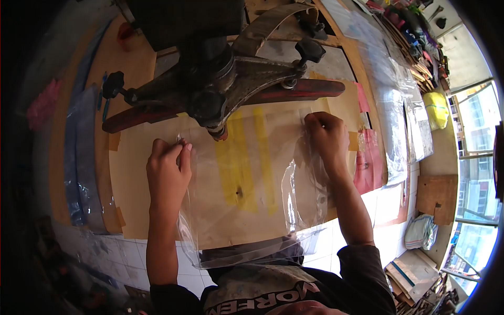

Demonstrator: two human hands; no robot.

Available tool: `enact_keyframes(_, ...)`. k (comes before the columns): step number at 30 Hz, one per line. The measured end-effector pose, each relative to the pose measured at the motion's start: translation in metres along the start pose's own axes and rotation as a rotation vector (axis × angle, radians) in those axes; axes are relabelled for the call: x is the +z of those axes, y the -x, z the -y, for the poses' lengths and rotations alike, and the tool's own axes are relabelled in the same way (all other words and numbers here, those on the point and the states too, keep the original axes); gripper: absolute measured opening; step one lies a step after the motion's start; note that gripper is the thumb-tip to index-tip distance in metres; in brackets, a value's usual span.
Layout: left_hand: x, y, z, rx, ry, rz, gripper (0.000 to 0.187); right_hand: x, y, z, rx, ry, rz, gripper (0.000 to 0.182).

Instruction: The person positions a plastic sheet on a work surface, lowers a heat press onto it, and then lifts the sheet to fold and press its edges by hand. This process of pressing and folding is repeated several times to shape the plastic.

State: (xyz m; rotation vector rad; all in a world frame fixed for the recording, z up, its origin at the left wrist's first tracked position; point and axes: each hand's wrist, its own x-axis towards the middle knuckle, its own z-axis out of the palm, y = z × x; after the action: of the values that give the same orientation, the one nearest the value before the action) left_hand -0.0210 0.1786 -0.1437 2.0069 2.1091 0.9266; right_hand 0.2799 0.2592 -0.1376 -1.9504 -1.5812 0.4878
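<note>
This is a small workshop. A heavy dark metal press machine (220,79) with red bars stands on a worktop (131,210) covered with brown cardboard. Stacks of clear plastic sheets (391,100) lie along the side, and cardboard pieces (436,197) and scraps lie on the tiled floor (388,247).

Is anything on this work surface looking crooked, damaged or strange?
The clear plastic sheet held by the left hand and right hand is wrinkled near its right side and hangs over the table edge. The brown board under it has a small dark hole or spot in the yellow stripes. Nothing looks spilled.
</note>
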Motion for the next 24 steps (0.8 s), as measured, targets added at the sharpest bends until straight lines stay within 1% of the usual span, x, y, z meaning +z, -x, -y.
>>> enact_keyframes(7,-0.0014,0.0006,-0.0022,-0.023,-0.012,-0.005,0.013,0.0009,0.0008,0.0015,0.037,-0.046,-0.040,0.029)
enact_keyframes(13,-0.0011,0.0007,-0.0006,-0.031,-0.006,0.000,0.012,-0.0001,0.0028,0.0086,0.084,-0.087,-0.028,0.029)
enact_keyframes(19,0.0001,0.0012,0.0001,-0.015,-0.003,-0.032,0.012,0.0011,0.0053,0.0098,0.073,-0.093,-0.032,0.028)
enact_keyframes(22,-0.0008,0.0026,0.0005,-0.042,-0.038,0.019,0.012,0.0030,0.0048,0.0074,0.038,-0.088,-0.024,0.028)
enact_keyframes(24,-0.0025,-0.0008,-0.0033,0.226,-0.307,-0.052,0.014,0.0046,0.0063,0.0086,0.014,-0.083,-0.044,0.027)
